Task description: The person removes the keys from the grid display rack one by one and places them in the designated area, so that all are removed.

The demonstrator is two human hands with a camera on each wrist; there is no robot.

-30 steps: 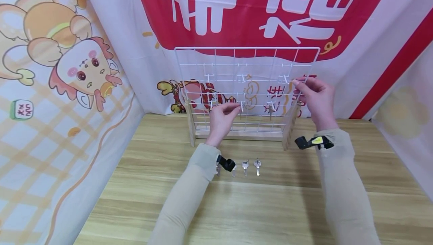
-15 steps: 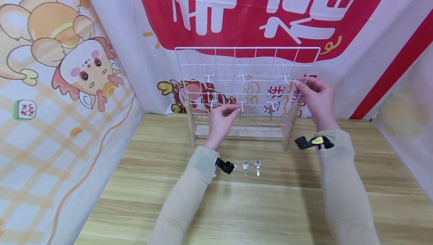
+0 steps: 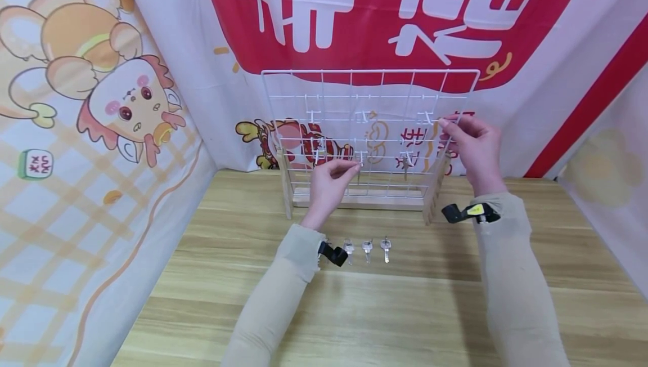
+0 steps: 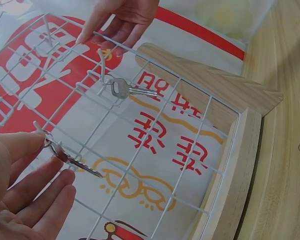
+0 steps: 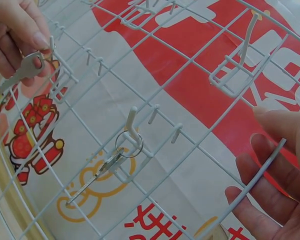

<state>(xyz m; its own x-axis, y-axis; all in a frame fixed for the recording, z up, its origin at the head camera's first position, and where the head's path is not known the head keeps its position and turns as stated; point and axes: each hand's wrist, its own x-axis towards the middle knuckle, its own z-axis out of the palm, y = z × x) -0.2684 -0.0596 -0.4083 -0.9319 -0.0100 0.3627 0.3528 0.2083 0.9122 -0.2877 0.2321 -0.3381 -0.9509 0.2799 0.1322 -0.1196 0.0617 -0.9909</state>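
My left hand (image 3: pixel 325 189) is at the lower middle hook of a white wire grid panel (image 3: pixel 369 71). Its thumb and finger pinch the ring of a silver key (image 4: pixel 64 155), whose ring is at the hook tip and whose blade points down. The other fingers of that hand are loosely bent. At the grid's right edge, my right hand (image 3: pixel 478 150) holds the outer wire, thumb on one side and fingers on the other. Another key (image 4: pixel 121 89) hangs by its ring from the lower right hook (image 5: pixel 132 120), between the hands.
Several keys lie in a row on the wooden table (image 3: pixel 405 310), such as the rightmost key (image 3: pixel 386 249); my left wrist's camera partly covers the row. Wooden stand legs (image 3: pixel 432 198) bear the grid. More white hooks (image 3: pixel 426 119) stick out higher up. Printed cloth (image 3: pixel 238 125) hangs behind.
My left hand has shifted slightly down and left at the hook, and its forearm has moved left, baring more of the keys on the table. The right hand stays in place.
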